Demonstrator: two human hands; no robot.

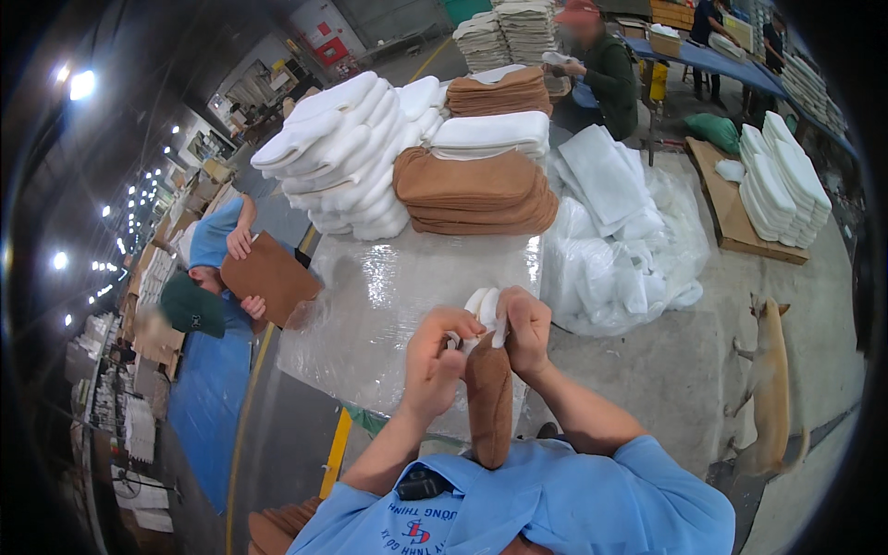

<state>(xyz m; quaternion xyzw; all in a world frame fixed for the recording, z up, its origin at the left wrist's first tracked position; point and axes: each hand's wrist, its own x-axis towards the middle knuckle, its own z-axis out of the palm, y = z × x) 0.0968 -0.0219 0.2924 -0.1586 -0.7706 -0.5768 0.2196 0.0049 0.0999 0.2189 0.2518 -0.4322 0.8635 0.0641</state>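
In front of my chest a brown fabric cushion cover (488,398) stands on edge, its lower end against my blue shirt. White padding (482,302) shows at its far, open end. My left hand (437,359) is closed at that opening, fingers curled and pinching the edge of the cover. On the other side my right hand (524,335) is clenched on the cover's edge, with a bit of white material showing beside its fingers. The exact grip of the fingertips is partly hidden.
A plastic-wrapped table (370,305) lies ahead, bearing stacked white pads (338,148) and brown cushions (476,194). Right of it sits a clear plastic bag of white pads (620,250). A dog (768,388) stands at right. A co-worker at left holds a brown cushion (270,279); another person (606,74) works behind.
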